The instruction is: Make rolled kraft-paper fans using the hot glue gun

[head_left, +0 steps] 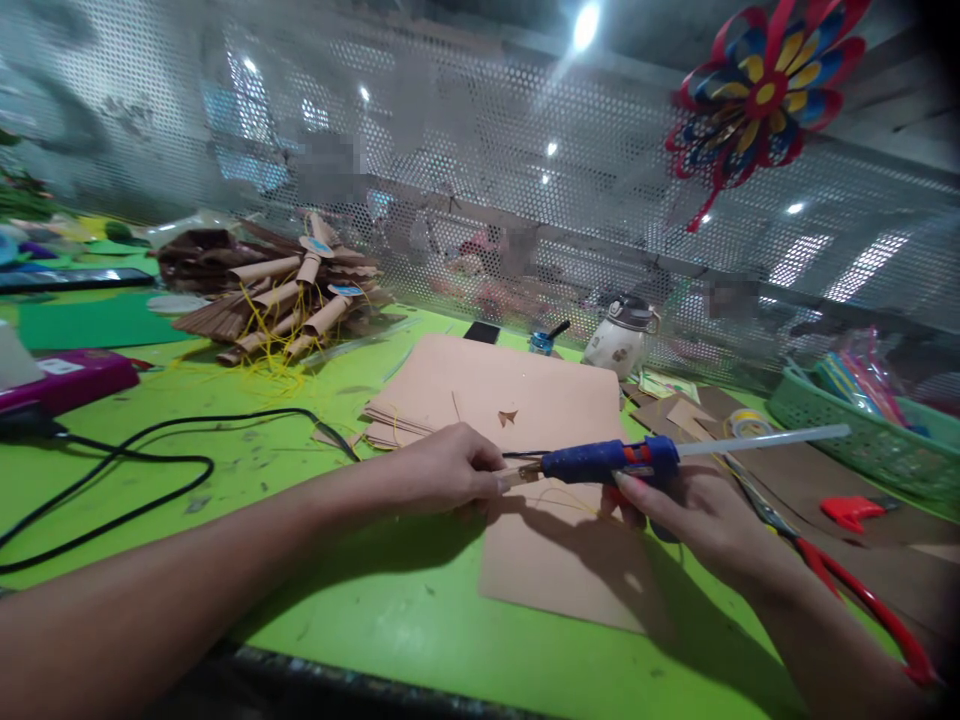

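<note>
My right hand [701, 505] is wrapped round a blue hot glue gun [589, 462], its nozzle pointing left. A long translucent glue stick [772, 440] sticks out of the gun's back end. At the nozzle, my left hand [450, 468] pinches a small tan paper piece [517, 476], partly hidden by the fingers. Beneath both hands lies a tan paper sheet [562, 570]. Just behind them is a stack of tan paper [517, 375], with a small brown cut-out [508, 418] on top.
Bundled brown paper pieces with yellow strings [300, 290] lie at back left. A black cord [202, 425] crosses the green table [390, 640]. Red-handled scissors [832, 575], a red cutter [851, 512] and a green basket [847, 430] are on the right. Behind stands a white bottle [619, 340].
</note>
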`<state>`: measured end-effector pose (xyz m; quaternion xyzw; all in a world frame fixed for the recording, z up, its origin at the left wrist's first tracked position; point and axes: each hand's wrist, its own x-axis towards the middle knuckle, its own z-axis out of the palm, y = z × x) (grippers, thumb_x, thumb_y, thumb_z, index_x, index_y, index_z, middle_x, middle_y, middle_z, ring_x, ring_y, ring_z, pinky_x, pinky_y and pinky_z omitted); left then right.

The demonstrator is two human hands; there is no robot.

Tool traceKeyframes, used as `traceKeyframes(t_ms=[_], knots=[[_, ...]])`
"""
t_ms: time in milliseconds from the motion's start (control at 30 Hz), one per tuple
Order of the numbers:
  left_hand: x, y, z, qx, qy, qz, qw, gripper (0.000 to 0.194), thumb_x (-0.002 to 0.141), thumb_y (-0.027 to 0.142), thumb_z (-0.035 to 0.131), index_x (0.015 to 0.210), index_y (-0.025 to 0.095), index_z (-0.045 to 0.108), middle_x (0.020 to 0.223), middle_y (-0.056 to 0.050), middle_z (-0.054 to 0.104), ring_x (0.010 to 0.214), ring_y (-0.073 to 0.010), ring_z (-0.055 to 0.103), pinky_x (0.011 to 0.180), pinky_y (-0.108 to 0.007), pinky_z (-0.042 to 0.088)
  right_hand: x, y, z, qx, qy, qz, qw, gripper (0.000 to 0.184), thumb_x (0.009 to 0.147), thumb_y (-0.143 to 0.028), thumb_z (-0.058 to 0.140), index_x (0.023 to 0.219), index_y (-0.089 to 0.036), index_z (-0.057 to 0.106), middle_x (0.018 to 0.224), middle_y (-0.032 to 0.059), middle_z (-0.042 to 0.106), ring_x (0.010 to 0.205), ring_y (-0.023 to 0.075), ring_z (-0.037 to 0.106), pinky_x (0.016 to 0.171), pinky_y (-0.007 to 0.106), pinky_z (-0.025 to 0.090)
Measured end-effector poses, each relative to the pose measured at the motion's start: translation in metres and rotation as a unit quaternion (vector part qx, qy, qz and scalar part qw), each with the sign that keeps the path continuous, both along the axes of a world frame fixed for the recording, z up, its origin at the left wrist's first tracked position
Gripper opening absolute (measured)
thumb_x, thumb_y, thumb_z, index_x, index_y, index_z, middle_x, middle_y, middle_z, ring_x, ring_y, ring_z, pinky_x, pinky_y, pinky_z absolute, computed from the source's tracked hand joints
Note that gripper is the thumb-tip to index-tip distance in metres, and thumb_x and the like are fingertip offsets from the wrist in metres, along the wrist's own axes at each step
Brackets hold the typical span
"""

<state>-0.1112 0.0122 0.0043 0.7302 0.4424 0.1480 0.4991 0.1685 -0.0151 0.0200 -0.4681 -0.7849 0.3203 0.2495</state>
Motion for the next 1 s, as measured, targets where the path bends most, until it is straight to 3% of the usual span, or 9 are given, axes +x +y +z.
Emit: traceKeyframes(t_ms=[200, 433, 733, 1000], knots=[[-0.001, -0.002, 0.006, -0.088, -0.078, -0.012, 0.993, 0.025, 0.08, 0.037, 0.06, 0.073, 0.013, 0.064, 0.056, -0.002, 0.06, 0.047, -0.0096, 0.049, 0.048, -0.022, 0.036, 0.002, -0.003, 0.006, -0.01, 0.013, -0.029, 0.999, 0.044, 0.089, -0.053, 0.051, 0.081, -0.014, 0.069, 0.074, 0.0087, 0.066, 0.066, 0.0166, 0.058, 0.058, 0.027, 0.046], [-0.005, -0.002, 0.009, -0.193, -0.144, -0.016, 0.97, 0.018, 0.076, 0.028, 0.065, 0.083, 0.012, 0.071, 0.056, -0.001, 0.059, 0.048, -0.0099, 0.053, 0.046, -0.021, 0.038, 0.008, -0.001, 0.004, -0.02, 0.045, 0.006, 0.999, 0.04, 0.088, -0.051, 0.054, 0.08, -0.015, 0.07, 0.074, 0.0085, 0.066, 0.064, 0.0154, 0.057, 0.056, 0.025, 0.044], [-0.009, -0.002, 0.009, -0.227, -0.163, -0.072, 0.958, 0.015, 0.079, 0.023, 0.062, 0.08, 0.013, 0.072, 0.06, -0.002, 0.061, 0.049, -0.009, 0.053, 0.044, -0.019, 0.039, 0.016, 0.0, 0.008, -0.045, 0.058, 0.009, 0.997, 0.047, 0.084, -0.057, 0.055, 0.074, -0.014, 0.071, 0.06, 0.0055, 0.061, 0.053, 0.0125, 0.051, 0.048, 0.024, 0.039], [-0.009, -0.002, 0.008, -0.224, -0.153, -0.072, 0.96, 0.014, 0.078, 0.024, 0.063, 0.076, 0.012, 0.07, 0.06, -0.002, 0.062, 0.047, -0.0085, 0.053, 0.043, -0.017, 0.038, 0.016, 0.0, 0.01, -0.049, 0.064, 0.021, 0.997, 0.048, 0.08, -0.059, 0.059, 0.076, -0.013, 0.073, 0.056, 0.0054, 0.058, 0.05, 0.012, 0.047, 0.045, 0.023, 0.039]])
